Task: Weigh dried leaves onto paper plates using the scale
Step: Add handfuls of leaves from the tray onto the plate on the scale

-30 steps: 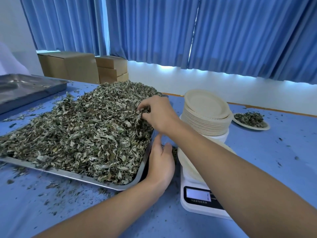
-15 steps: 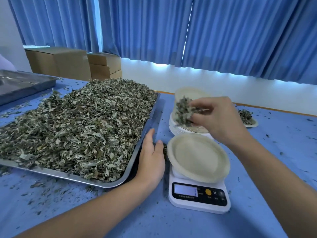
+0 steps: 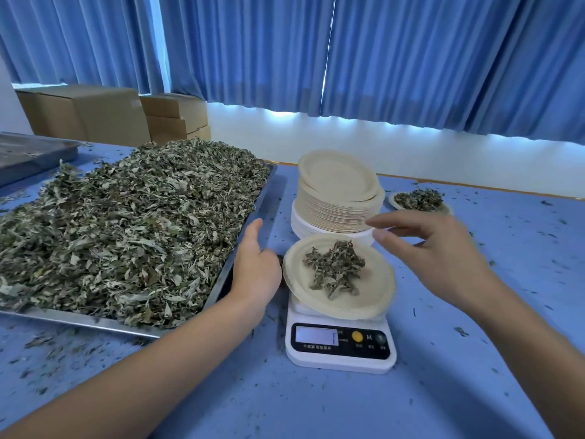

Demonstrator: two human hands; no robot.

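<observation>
A white kitchen scale (image 3: pixel 340 346) stands on the blue table with a paper plate (image 3: pixel 376 289) on top. A small heap of dried leaves (image 3: pixel 335 269) lies on that plate. My right hand (image 3: pixel 433 258) hovers just right of the plate, fingers spread and holding nothing. My left hand (image 3: pixel 256 267) rests flat against the right rim of the metal tray (image 3: pixel 221 280), which is piled with dried leaves (image 3: pixel 126 229). A stack of paper plates (image 3: pixel 338 198) stands behind the scale.
A filled paper plate (image 3: pixel 419 201) sits at the back right. An empty metal tray (image 3: pixel 28 153) lies at the far left, with cardboard boxes (image 3: pixel 110 115) behind it. Leaf crumbs are scattered over the blue table (image 3: pixel 474 375).
My right hand took a pinch of leaves from the tray, carried it over the scale and let it fall on the plate. It now hangs empty. My left hand stayed at the tray rim.
</observation>
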